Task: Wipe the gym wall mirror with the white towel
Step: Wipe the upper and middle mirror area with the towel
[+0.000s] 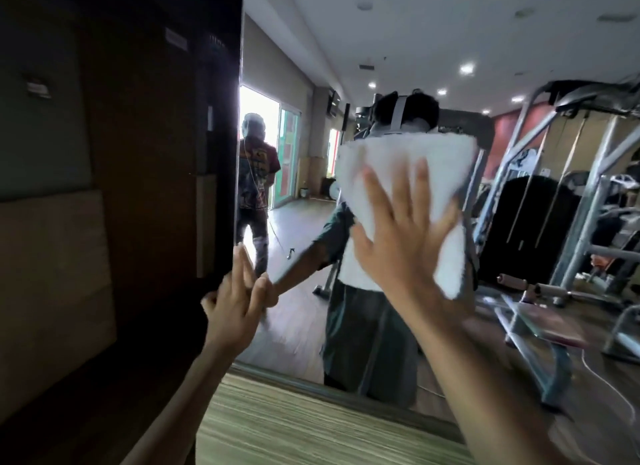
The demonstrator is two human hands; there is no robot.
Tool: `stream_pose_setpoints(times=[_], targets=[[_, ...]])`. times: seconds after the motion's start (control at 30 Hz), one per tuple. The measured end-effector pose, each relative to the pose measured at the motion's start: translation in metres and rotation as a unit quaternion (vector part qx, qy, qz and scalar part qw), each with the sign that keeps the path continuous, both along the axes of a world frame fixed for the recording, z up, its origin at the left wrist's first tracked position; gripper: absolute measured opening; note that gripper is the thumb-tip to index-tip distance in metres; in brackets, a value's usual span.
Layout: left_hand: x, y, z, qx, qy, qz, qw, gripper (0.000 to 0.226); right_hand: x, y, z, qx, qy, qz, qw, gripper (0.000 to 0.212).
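Note:
The wall mirror (433, 49) fills the middle and right of the view and reflects the gym. A folded white towel (408, 159) lies flat against the glass at about head height. My right hand (405, 236) presses on its lower part with the fingers spread and straight. My left hand (235, 302) touches the glass near the mirror's left edge, fingers straight, with nothing in it. The towel hides most of my own reflection.
A dark wooden wall panel (121, 187) borders the mirror on the left. Below the mirror runs a striped wooden ledge (311, 426). The reflection shows weight machines (561, 194) at right and another person (256, 187) near a bright doorway.

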State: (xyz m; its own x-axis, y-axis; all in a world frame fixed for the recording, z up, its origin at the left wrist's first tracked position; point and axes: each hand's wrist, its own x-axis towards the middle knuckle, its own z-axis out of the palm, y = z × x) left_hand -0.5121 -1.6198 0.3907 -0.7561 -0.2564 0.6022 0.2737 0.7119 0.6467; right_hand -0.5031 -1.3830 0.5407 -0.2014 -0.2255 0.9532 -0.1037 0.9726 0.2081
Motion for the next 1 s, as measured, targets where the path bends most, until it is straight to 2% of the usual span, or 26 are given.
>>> stream_pose_setpoints(times=[0.1,0.2,0.27,0.33,0.4,0.53,0.6,0.67,0.77,0.8,0.87,0.9,1.0], targets=[[0.003,0.012,-0.004,0.066,0.02,-0.026,0.997,0.069,-0.01,-0.054,-0.004,0.062,-0.003,-0.001,0.998,0.073],[0.004,0.012,-0.017,0.145,0.011,-0.025,0.989,0.087,-0.015,-0.085,-0.045,0.166,-0.024,0.005,0.986,0.072],[0.004,0.009,-0.028,0.201,-0.007,-0.039,0.979,0.091,-0.014,-0.081,-0.076,0.271,-0.046,0.013,0.961,0.067],[0.009,0.008,-0.032,0.22,-0.03,-0.04,0.974,0.06,-0.013,-0.056,-0.09,0.341,-0.063,0.019,0.938,0.067],[0.015,0.0,-0.038,0.229,-0.065,-0.057,0.97,0.031,-0.005,-0.031,-0.078,0.293,-0.072,0.044,0.952,0.07],[0.03,-0.014,-0.063,0.158,-0.116,-0.122,0.973,0.039,-0.001,-0.037,-0.016,0.093,-0.031,0.03,0.995,0.069],[0.033,-0.019,-0.077,0.129,-0.132,-0.112,0.977,0.046,-0.005,-0.07,0.002,0.075,-0.03,0.023,0.996,0.072],[0.034,-0.023,-0.088,0.088,-0.118,-0.112,0.983,0.053,-0.01,-0.105,0.003,0.118,-0.048,0.012,0.992,0.073],[0.034,-0.029,-0.096,0.008,-0.124,-0.094,0.988,0.052,-0.016,-0.138,-0.024,0.253,-0.065,0.017,0.965,0.066],[0.035,-0.033,-0.101,-0.043,-0.136,-0.068,0.987,0.059,-0.016,-0.139,-0.04,0.306,-0.079,0.017,0.949,0.065],[0.036,-0.039,-0.112,-0.166,-0.172,-0.014,0.971,0.086,-0.012,-0.126,-0.073,0.395,-0.11,-0.002,0.912,0.068],[0.037,-0.039,-0.117,-0.199,-0.189,0.003,0.962,0.1,-0.009,-0.112,-0.09,0.426,-0.124,-0.012,0.896,0.069],[0.04,-0.038,-0.116,-0.211,-0.219,0.008,0.953,0.122,-0.004,-0.061,-0.113,0.456,-0.124,-0.019,0.881,0.073]])
